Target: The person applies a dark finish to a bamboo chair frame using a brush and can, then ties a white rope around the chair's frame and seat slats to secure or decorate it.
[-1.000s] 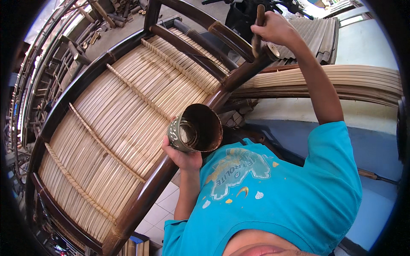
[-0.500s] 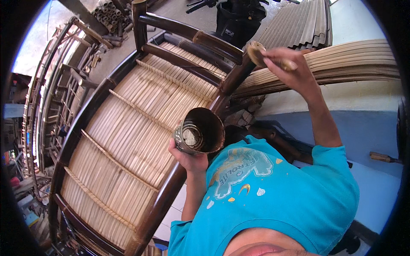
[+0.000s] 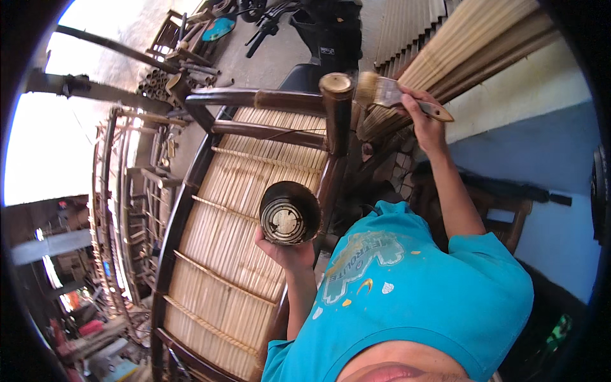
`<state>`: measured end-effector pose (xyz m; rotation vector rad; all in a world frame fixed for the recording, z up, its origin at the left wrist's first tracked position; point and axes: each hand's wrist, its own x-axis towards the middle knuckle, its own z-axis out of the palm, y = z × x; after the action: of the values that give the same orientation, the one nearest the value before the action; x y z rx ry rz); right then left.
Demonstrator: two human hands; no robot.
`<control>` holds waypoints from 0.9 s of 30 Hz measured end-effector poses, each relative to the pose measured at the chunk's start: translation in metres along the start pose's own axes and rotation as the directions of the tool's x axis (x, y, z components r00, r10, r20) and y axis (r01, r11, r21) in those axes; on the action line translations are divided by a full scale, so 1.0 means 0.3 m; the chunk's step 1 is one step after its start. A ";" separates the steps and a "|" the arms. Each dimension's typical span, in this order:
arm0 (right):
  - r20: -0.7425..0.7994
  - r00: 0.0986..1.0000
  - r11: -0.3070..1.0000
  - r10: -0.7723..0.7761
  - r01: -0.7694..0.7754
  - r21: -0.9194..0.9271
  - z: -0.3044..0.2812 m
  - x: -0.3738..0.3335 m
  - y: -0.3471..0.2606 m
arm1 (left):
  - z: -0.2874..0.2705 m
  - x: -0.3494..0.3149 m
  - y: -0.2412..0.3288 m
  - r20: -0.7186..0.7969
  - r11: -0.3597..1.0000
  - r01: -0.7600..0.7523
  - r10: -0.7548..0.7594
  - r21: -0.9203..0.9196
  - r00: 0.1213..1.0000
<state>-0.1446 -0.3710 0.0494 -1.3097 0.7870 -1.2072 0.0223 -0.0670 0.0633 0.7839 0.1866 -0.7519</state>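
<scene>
My left hand (image 3: 289, 251) is wrapped round the side of a dark, stained tin can (image 3: 290, 213), its open mouth showing a pale, ringed bottom. Under the can lies a bench-like bamboo frame with a slatted panel (image 3: 223, 254), crossed by several twisted cords. In my right hand (image 3: 425, 121) is a flat paintbrush (image 3: 386, 91), gripped by its light wooden handle. The bristles point left, close beside the top of a dark bamboo post (image 3: 337, 108) at the frame's corner. I cannot tell whether they touch it.
A parked black motorbike (image 3: 328, 38) stands past the frame's far end. Bundled bamboo strips (image 3: 471, 41) lean along the wall at the right. To the left are more bamboo frames (image 3: 137, 210) and a pile of cut bamboo tubes (image 3: 154, 84).
The view has swung, so the frame sits differently in it. My right hand has turned the brush, which now lies sideways at the corner post. The can stays in my left hand.
</scene>
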 end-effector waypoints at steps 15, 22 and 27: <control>0.361 0.933 0.979 0.014 -0.086 0.184 -0.122 0.059 0.028 | 0.155 0.033 -0.018 0.236 0.981 0.146 -0.173 0.129 0.956; 0.406 0.885 0.963 -0.225 0.139 0.231 -0.034 -0.089 0.037 | 0.178 0.020 0.023 0.241 0.992 0.125 -0.124 0.012 0.963; 0.361 0.900 0.957 -0.245 0.164 0.240 -0.026 -0.068 0.070 | 0.167 -0.005 0.056 0.294 0.991 0.112 -0.084 -0.077 0.952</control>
<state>-0.1527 -0.3568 0.0240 -1.4248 0.2346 -1.1081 0.0268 -0.0933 0.1089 0.5707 -0.0053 -0.9370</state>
